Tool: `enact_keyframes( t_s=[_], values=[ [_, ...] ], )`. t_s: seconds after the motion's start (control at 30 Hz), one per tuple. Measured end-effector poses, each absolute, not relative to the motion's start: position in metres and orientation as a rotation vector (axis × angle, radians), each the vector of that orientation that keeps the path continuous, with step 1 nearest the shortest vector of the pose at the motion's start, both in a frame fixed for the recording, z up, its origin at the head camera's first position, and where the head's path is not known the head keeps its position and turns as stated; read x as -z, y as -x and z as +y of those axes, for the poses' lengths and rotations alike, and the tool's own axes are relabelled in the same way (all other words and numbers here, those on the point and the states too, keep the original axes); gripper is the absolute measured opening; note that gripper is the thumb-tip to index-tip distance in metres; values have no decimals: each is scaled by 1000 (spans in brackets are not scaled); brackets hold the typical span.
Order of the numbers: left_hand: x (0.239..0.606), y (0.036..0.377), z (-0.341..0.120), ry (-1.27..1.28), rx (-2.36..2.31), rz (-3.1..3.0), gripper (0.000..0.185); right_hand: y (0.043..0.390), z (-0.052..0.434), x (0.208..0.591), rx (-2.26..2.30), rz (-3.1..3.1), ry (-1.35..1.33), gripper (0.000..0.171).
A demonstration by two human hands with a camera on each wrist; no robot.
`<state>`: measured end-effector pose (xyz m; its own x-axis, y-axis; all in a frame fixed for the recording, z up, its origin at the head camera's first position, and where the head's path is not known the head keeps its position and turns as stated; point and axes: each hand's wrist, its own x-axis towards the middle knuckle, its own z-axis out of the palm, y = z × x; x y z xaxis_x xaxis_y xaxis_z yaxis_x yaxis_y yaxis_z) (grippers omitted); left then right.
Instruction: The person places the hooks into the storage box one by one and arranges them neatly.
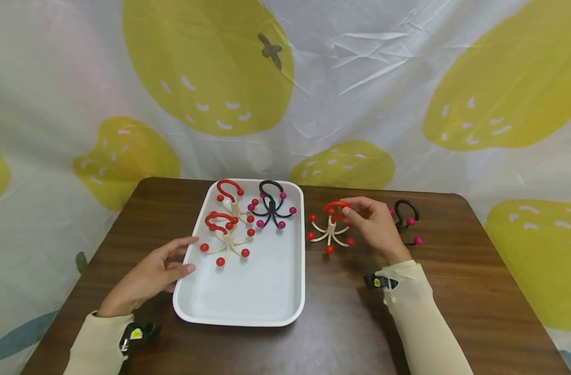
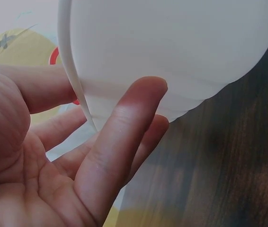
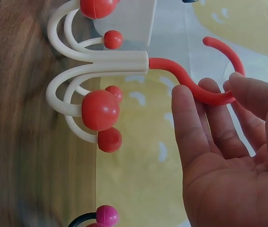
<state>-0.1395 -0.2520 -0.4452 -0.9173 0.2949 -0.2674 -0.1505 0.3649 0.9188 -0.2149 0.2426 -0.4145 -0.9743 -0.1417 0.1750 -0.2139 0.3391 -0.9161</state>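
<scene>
My left hand [image 1: 149, 271] holds the left rim of a white tray [image 1: 238, 307]. In the left wrist view some fingertips [image 2: 148, 92] lie against the tray's outer wall, while other digits pass behind the rim. With thumb and fingers, my right hand [image 1: 372, 226] pinches the red hooked handle of a head massager [image 1: 331, 229]. This massager has cream legs [image 3: 60, 28] with red balls, and its legs point down close over the table beside the tray. In the tray lie two red-and-cream massagers [image 1: 228, 242] and a black massager [image 1: 272, 207] with pink balls.
Another black massager [image 1: 406, 211] with pink balls stands on the brown wooden table [image 1: 454, 291], partly hidden behind my right hand. A hanging cloth [image 1: 248, 151] with yellow fruit prints rises at the table's back edge.
</scene>
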Motion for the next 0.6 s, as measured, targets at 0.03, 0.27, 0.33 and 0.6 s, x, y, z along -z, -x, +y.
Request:
enact_keyframes(
  t_s=[0.03,0.27,0.33,0.6],
  values=[
    [445,139,-252,-125,-1570,2243,73,215,243,415,-1741,-2508,-342,29],
    [444,140,-251,-101,-1541,2266,74,210,247,412,-1738,-2460,-374,30],
    [444,140,-251,-96,-1535,2270,74,208,249,410,-1729,-2464,-372,29],
    [444,139,-251,-94,-1532,2263,74,203,249,397,-1682,-2482,-355,28]
  ],
)
